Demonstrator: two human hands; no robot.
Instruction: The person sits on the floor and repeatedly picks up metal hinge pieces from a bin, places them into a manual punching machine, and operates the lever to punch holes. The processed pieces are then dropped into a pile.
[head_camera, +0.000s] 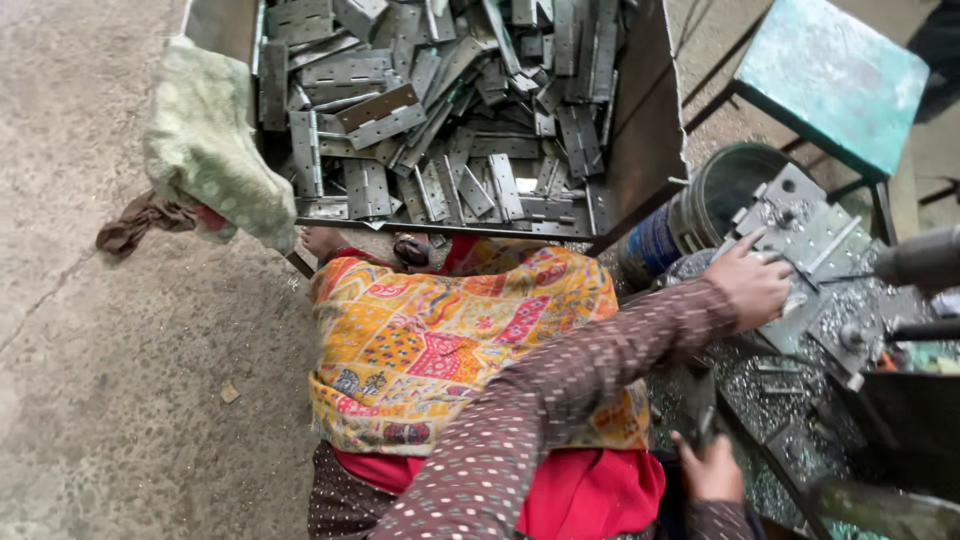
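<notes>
**Piece at the machine, a full crate waiting**

Head view: The left hand reaches far right and presses down on the grey metal fixture plate of a bench machine. Its fingers are bent over something there, but whether they pinch a piece or only steady one cannot be told. The right hand, near and low, is closed around a dark handle. The two hands are well apart.

The flat metal hinges lie heaped in an open crate at the far side, beyond the person's knees. The heap looks nearly full, and no separate stack of finished pieces shows, so by my judgement most of the work remains. The bright metal chips strewn under the machine suggest that some cutting is already done.

A patterned orange cloth covers the lap. A green cloth hangs over the crate's left corner. Between crate and machine stands a dark bucket, and a teal stool stands far right. The ground is a bare, stained concrete floor, a workshop setting in daylight.
</notes>
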